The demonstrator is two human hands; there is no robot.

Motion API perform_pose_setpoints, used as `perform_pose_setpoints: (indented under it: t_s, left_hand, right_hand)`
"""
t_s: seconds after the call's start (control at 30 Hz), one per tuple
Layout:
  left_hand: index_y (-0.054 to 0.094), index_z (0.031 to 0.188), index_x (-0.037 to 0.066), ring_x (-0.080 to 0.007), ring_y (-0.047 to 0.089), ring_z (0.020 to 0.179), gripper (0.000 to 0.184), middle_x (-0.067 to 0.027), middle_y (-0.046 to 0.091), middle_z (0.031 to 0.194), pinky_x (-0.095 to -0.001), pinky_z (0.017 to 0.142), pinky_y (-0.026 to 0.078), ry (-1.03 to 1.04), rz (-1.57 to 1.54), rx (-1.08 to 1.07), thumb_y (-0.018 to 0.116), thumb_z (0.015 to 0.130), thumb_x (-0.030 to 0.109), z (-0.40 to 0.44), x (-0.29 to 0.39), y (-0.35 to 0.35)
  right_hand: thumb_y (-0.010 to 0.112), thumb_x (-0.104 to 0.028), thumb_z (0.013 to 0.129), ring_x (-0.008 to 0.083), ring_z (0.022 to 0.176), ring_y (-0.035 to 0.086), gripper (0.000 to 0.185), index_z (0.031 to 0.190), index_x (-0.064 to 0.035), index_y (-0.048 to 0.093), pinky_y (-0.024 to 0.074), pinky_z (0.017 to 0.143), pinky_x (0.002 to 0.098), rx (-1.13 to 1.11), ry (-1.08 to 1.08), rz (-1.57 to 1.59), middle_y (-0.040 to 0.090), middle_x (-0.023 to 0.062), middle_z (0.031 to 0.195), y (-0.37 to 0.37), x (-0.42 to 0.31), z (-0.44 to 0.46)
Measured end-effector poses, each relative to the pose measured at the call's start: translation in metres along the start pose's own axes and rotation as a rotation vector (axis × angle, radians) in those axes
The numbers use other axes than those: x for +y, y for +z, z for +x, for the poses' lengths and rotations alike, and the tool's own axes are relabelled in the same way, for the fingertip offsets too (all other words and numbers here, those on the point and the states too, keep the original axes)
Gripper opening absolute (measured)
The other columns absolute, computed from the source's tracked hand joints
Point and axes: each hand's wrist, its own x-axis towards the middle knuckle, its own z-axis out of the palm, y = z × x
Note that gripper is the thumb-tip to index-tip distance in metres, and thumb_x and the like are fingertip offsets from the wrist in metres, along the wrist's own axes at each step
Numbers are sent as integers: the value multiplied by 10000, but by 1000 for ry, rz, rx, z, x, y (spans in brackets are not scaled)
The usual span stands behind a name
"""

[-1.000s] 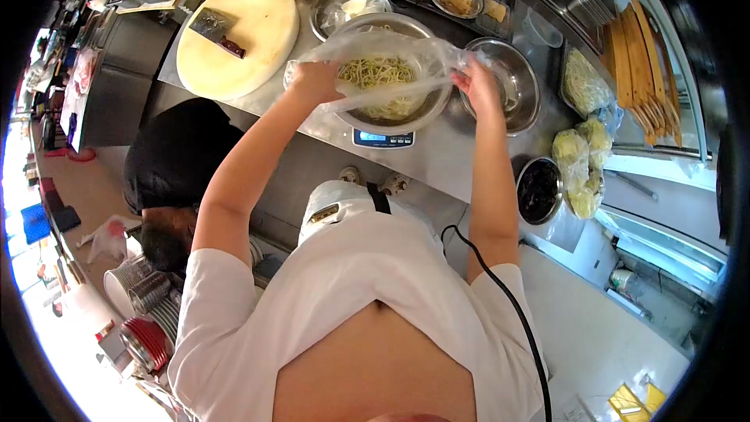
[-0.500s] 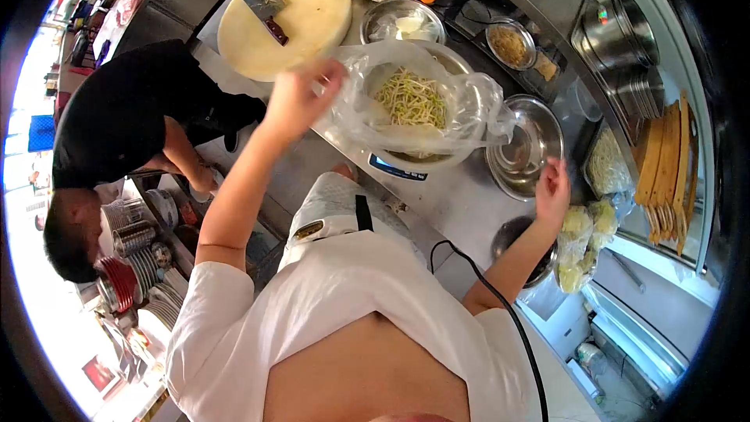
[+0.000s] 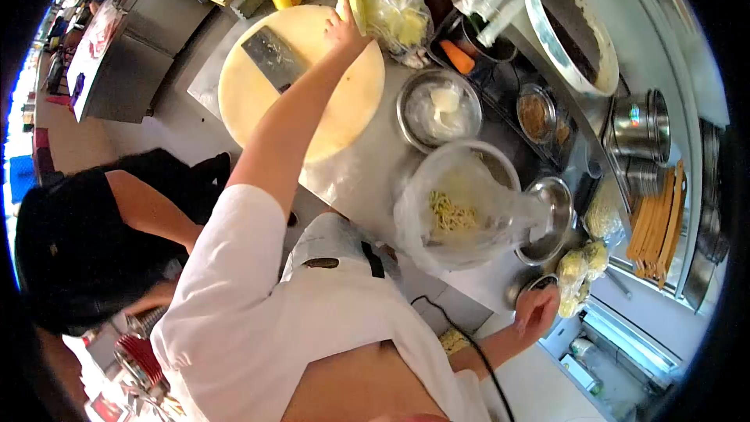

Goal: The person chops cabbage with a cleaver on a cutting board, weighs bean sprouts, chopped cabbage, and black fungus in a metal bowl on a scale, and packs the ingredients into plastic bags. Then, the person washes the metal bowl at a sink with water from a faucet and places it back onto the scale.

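My left hand (image 3: 344, 29) reaches over the far edge of the round chopping board (image 3: 344, 121), fingers spread. Its fingertips are at a pale green vegetable piece (image 3: 356, 8); I cannot tell whether they grip it. A cleaver (image 3: 272, 57) lies flat on the board, partly behind my forearm. My right hand (image 3: 537, 311) hangs beside a small dark metal bowl (image 3: 516, 291), fingers loosely bent and nothing visible in them. Between the hands stands a bowl lined with a clear plastic bag (image 3: 422, 238), with bean sprouts (image 3: 453, 215) inside.
A metal bowl (image 3: 406, 121) with white pieces and another steel bowl (image 3: 564, 215) flank the sprouts. Bagged vegetables (image 3: 574, 270) lie at the right. A large white-rimmed pan (image 3: 539, 8) sits on the shelf edge. A person in black (image 3: 86, 234) bends over at the left.
My left hand has moved from beside the plastic bag across the board to the pale green vegetable. My right hand has dropped towards the dark bowl. The view has shifted left.
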Motion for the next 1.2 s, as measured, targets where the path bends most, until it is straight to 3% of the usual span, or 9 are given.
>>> perform_pose_setpoints:
  t_s: [0.23,0.37,0.47,0.57,0.67,0.7,0.93,1.0,1.2]
  left_hand:
    - [122,1383,68,-352,495,1058,1062,-219,498,1163,-403,877,434,91,14,-170,756,604,415,46,-23,29]
    - [356,1246,7,-310,577,940,799,-204,584,986,-424,831,472,60,-456,-143,746,638,349,59,-59,13]
    - [422,1174,20,-283,558,984,544,-133,567,1034,-389,848,475,-278,-1549,-562,676,739,227,52,-94,-10]
    - [435,1150,36,-268,529,1041,469,-124,546,1109,-350,900,444,-371,-2051,-491,651,756,172,1,-104,-60]
    - [386,1255,43,-234,484,1120,544,-97,519,1192,-340,994,356,-138,-2044,-509,583,768,183,-42,-135,-86]
    - [371,1275,42,-236,481,1124,570,-98,517,1202,-354,1000,350,-183,-2303,-604,583,770,201,-55,-142,-102]
    - [373,1280,19,-258,497,1107,507,-129,485,1226,-385,971,393,-491,-2085,-388,542,814,123,-78,-197,-152]
    - [375,1263,19,-235,513,1081,474,-112,496,1203,-368,937,416,-342,-1939,-407,537,826,106,-64,-233,-134]
    - [293,1255,-29,-230,548,999,524,-164,513,1113,-336,834,473,-366,-1680,-388,562,817,69,-50,-274,-90]
  right_hand:
    - [523,-294,896,118,300,374,342,750,9,463,289,276,215,225,119,-203,441,63,490,74,-13,-16]
    - [524,-263,896,122,354,418,309,762,10,473,338,320,213,311,183,-268,440,54,511,87,-13,-11]
    - [487,-265,914,104,345,391,289,789,-6,461,295,307,209,302,139,-324,435,46,524,96,-11,4]
    - [499,-252,906,98,357,379,258,804,-18,464,279,321,212,169,140,-298,453,40,575,135,-12,31]
    - [494,-224,896,110,403,416,236,792,-12,488,319,359,219,60,228,-340,458,51,583,157,-14,41]
    - [484,-202,891,121,416,436,222,795,-3,505,342,373,225,31,231,-344,484,70,587,164,-13,42]
    - [494,-93,886,128,571,547,137,873,23,567,445,505,244,-152,205,-331,589,117,738,244,18,64]
    - [507,-114,891,124,655,566,154,934,20,571,456,575,242,-256,475,-379,601,99,803,298,59,86]
    - [623,-83,763,349,970,530,422,1145,-14,458,444,830,406,-493,-104,-1299,536,206,1047,354,270,143]
